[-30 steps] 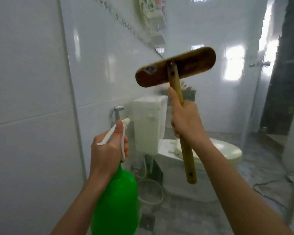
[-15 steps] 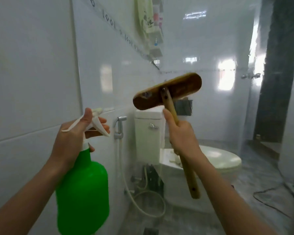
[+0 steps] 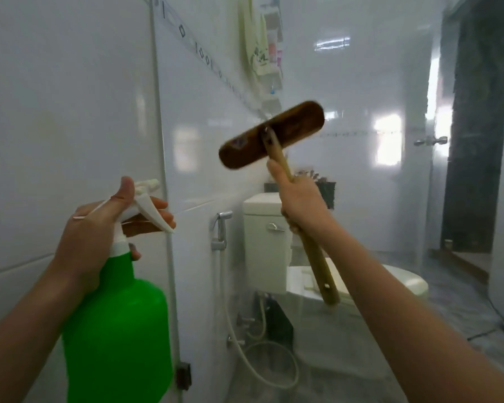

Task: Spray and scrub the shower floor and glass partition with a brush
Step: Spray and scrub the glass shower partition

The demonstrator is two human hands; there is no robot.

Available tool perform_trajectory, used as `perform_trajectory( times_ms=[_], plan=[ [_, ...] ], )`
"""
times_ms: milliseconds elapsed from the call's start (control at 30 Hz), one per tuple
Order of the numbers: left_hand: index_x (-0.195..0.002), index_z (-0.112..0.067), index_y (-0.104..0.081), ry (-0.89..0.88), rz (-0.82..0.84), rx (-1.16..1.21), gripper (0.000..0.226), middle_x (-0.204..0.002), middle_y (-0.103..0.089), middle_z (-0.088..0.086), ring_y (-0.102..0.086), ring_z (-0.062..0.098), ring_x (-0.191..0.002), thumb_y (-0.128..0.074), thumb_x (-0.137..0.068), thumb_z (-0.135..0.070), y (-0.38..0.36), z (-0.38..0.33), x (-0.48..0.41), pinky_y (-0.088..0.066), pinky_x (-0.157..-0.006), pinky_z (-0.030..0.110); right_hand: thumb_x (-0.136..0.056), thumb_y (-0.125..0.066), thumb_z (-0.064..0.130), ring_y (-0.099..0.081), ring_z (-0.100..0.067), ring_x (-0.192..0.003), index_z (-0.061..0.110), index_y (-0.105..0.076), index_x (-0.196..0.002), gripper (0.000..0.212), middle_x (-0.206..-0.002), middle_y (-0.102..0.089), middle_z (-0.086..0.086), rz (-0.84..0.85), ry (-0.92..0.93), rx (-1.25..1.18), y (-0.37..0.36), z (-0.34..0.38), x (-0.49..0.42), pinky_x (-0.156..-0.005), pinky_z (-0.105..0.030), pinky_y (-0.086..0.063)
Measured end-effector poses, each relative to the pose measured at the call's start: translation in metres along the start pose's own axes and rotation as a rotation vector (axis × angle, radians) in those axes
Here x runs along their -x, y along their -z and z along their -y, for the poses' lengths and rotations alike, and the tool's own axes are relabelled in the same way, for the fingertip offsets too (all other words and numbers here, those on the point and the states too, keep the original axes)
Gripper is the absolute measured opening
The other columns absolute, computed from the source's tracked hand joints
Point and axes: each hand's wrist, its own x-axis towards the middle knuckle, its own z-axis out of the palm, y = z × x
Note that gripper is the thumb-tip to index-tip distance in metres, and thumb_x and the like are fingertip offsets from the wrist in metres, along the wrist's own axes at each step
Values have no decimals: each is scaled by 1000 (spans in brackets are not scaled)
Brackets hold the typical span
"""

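My left hand (image 3: 99,228) grips the white trigger head of a green spray bottle (image 3: 114,338), thumb on top and fingers round the trigger, nozzle aimed at the glass partition (image 3: 346,91). A faint spray line runs from the nozzle towards the glass. My right hand (image 3: 300,205) holds the wooden handle of a brown scrub brush (image 3: 271,135), raised and tilted, its head up against the glass. The brush head is blurred. The bristles face away from me.
White tiled wall (image 3: 56,112) on the left. Behind the glass stand a white toilet (image 3: 402,280) with its cistern (image 3: 262,245), a bidet sprayer (image 3: 221,225) with hose, and a hanging shelf (image 3: 271,53) of bottles. A dark doorway (image 3: 477,126) is at the right.
My left hand has swung the spray bottle left and up, and it now sprays. The view has tilted up. The brush head has tilted more steeply against the glass.
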Motion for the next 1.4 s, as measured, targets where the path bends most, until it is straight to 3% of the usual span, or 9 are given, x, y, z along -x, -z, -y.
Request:
perform_trajectory(
  times_ms=[100,233,500,667,767,933,1000,1200,1400],
  plan=[
    [-96,-9,-74,-20,-34,-7,67,-93,-80,12,-77,21,-88,-50,-77,-68,9,-6,1,-44,-37,17,-90,-40,63,-43,-9,-47,16,-50,-71,52,-57,-45,2,-80,-43,-68,-1,-16,21,-43,-21,-40],
    [-94,-13,-75,-20,-53,8,60,-92,-80,9,-77,22,-89,-47,-82,-65,14,-11,1,-44,-38,18,-88,-40,62,-41,-9,-43,14,-48,-64,54,-52,-43,-1,-14,-125,-31,-5,-71,79,-47,-26,-38],
    [-99,-13,-74,-19,-99,16,58,-95,-80,9,-77,23,-91,-41,-97,-60,24,-15,2,-45,-40,17,-91,-39,65,-41,-12,-44,16,-47,-73,53,-58,-44,1,19,65,66,-49,63,-42,-41,-23,-40],
    [-97,-11,-75,-11,-80,30,63,-94,-80,10,-77,24,-91,-47,-83,-65,20,-14,3,-43,-39,18,-92,-42,58,-45,-3,-43,16,-53,-69,49,-57,-48,4,133,-108,17,-50,-54,70,-48,-21,-41],
    [-96,-13,-75,-28,-94,32,65,-93,-80,9,-77,23,-90,-47,-78,-68,20,-15,1,-44,-40,17,-91,-44,58,-45,-2,-41,16,-54,-70,48,-57,-49,5,207,-128,29,-54,-53,71,-46,-19,-41],
    [-98,-11,-74,-22,-93,40,58,-95,-80,9,-77,22,-88,-42,-95,-59,18,-13,3,-47,-40,18,-92,-38,64,-41,-11,-45,16,-45,-73,52,-58,-44,1,123,36,147,-63,52,-25,-41,-23,-38],
    [-95,-12,-74,-24,-93,50,56,-94,-80,10,-78,22,-87,-42,-97,-57,17,-12,3,-46,-40,18,-91,-39,65,-44,-10,-46,15,-49,-75,53,-60,-47,1,127,58,160,-53,33,-19,-44,-24,-42],
    [-93,-12,-74,-12,-56,57,55,-90,-80,7,-78,18,-84,-41,-98,-56,4,-3,8,-44,-39,17,-83,-38,64,-49,-8,-47,7,-60,-72,62,-58,-54,-3,89,-177,132,7,-92,111,-50,-23,-43],
    [-94,-10,-74,46,-20,51,56,-93,-80,12,-77,25,-90,-41,-97,-55,-16,14,17,-46,-40,19,-93,-40,59,-44,-1,-32,19,-54,-73,47,-39,-48,9,-6,-18,53,26,-14,25,-37,-16,-37]
  ],
)
